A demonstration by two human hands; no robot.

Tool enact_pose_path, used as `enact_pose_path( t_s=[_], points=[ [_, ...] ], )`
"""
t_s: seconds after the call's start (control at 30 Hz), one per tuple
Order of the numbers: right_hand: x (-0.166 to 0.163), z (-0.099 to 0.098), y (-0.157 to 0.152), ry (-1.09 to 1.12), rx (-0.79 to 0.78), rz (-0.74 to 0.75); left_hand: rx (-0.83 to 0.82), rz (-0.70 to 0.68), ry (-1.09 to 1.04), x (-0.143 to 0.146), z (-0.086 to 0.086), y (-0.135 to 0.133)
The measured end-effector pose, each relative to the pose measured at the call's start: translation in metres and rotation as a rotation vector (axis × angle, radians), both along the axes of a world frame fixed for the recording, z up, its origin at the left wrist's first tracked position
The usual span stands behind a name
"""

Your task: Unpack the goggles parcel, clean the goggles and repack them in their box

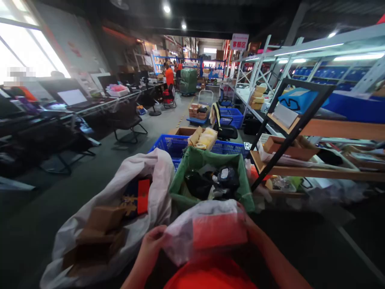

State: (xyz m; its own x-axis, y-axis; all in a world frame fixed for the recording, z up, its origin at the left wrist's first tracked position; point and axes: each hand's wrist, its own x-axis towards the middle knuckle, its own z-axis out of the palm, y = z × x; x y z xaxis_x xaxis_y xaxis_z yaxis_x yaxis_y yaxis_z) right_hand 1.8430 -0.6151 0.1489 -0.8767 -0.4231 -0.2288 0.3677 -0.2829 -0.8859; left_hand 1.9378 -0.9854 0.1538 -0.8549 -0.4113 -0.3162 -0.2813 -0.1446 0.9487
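Head view: we hold a plastic-wrapped red packet (219, 230) at six o'clock in frame. Our left hand (152, 245) pinches its nine o'clock edge, fingers closed on the film; our right hand (251, 226) grips its three o'clock end. A green sack (207, 158) stands at twelve, a white sack (141, 164) at ten.

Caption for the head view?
Left hand and right hand hold a red packet in a clear bag by a white sack and green sack.

bag (192, 233): translucent glossy plastic | sack (150, 176): white woven, matt | crate (174, 145): blue plastic lattice
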Motion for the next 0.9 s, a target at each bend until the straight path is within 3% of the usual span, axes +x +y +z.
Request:
enact_pose_path(
  t_s=[0.1,0.23,0.3,0.4,0.53,0.63,0.77,0.9],
  points=[
    [-0.029,-0.002,0.029,-0.142,-0.109,-0.307,-0.109,0.191,0.02,-0.062,0.012,-0.025],
    [-0.063,-0.025,0.068,-0.282,-0.125,-0.731,-0.336,0.388,0.005,-0.152,0.017,-0.044],
    [-0.073,-0.037,0.086,-0.315,-0.139,-0.875,-0.464,0.352,-0.003,-0.191,0.007,-0.031],
    [-0.079,-0.041,0.101,-0.336,-0.237,-1.013,-0.625,0.17,-0.01,-0.236,-0.021,0.011],
    [-0.078,-0.027,0.085,-0.324,-0.459,-0.945,-0.704,-0.135,-0.113,-0.263,-0.067,0.07],
    [-0.082,-0.018,0.058,-0.368,-0.519,-0.809,-0.671,-0.319,-0.236,-0.263,-0.09,0.086],
    [-0.098,-0.019,0.023,-0.419,-0.501,-0.517,-0.596,-0.449,-0.225,-0.247,-0.097,0.068],
    [-0.12,-0.023,-0.012,-0.433,-0.372,-0.272,-0.502,-0.381,-0.169,-0.208,-0.084,0.035]
  ],
)
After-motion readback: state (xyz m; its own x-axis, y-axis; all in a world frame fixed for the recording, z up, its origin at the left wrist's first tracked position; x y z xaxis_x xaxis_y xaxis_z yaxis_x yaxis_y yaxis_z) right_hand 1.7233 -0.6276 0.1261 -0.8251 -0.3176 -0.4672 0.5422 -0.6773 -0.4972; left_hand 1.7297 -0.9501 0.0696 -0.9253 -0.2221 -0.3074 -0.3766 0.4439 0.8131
